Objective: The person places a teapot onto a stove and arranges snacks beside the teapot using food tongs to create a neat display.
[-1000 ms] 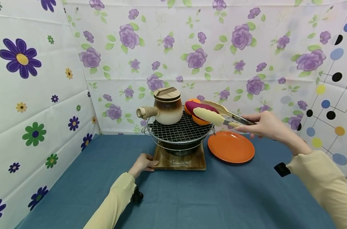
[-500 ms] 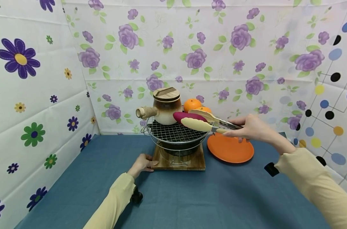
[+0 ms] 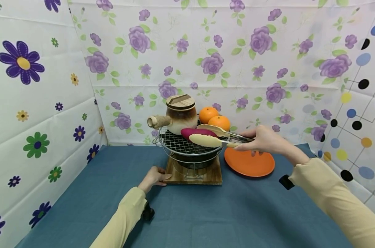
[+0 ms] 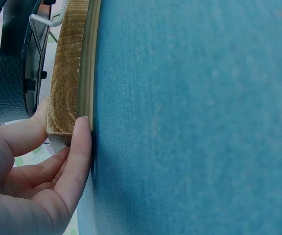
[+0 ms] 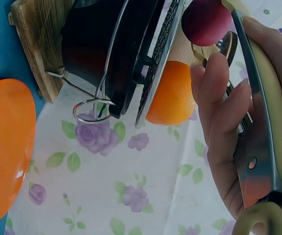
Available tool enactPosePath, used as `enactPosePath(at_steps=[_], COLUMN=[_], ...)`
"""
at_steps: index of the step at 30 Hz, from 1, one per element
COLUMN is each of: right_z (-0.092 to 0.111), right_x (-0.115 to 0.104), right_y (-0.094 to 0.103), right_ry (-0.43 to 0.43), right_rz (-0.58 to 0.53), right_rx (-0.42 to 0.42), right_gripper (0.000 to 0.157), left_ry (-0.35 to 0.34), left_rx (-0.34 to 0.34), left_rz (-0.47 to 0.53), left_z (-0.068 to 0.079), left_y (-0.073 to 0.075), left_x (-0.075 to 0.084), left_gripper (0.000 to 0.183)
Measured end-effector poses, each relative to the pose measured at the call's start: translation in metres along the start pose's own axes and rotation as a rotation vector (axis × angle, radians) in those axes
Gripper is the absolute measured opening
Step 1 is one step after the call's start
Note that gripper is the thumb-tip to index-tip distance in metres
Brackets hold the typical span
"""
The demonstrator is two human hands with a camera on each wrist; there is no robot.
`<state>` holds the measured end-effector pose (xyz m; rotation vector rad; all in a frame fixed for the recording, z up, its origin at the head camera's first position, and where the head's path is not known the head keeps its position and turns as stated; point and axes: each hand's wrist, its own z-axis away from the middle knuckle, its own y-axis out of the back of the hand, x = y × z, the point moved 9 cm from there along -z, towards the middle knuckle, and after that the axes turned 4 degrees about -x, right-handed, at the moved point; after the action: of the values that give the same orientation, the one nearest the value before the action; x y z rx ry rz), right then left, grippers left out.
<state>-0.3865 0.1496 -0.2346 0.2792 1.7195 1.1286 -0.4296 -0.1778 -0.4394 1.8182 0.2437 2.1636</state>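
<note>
My right hand grips metal tongs with cream tips. Between the tips is a purple sweet potato, held over the wire grill rack just in front of the clay pot; whether it touches the rack I cannot tell. In the right wrist view the sweet potato shows beyond my curled fingers. My left hand pinches the front left corner of the wooden board under the stove, thumb above and a finger below, as the left wrist view of the board shows.
Two mandarins sit on the rack, right of the pot. The pot's twine-wrapped handle sticks out to the left. An orange plate lies on the blue cloth right of the stove. Flowered curtains surround the table.
My right hand has moved left and slightly down with the tongs, bringing the sweet potato from in front of the mandarins to in front of the pot. My left hand has stayed put.
</note>
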Motion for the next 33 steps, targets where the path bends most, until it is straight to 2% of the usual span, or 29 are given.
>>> enactPosePath(at_steps=[8, 33], right_z=[-0.005, -0.012], right_x=[0.001, 0.001], right_y=[-0.006, -0.011], right_ry=[-0.003, 0.003], right_rz=[0.021, 0.014], right_rx=[-0.037, -0.056], right_gripper=[0.076, 0.074], left_ry=[0.0, 0.004], left_rx=[-0.006, -0.001], left_rz=[0.0, 0.0], left_z=[0.0, 0.003], left_y=[0.0, 0.0], left_x=[0.001, 0.003], left_gripper=[0.043, 0.043])
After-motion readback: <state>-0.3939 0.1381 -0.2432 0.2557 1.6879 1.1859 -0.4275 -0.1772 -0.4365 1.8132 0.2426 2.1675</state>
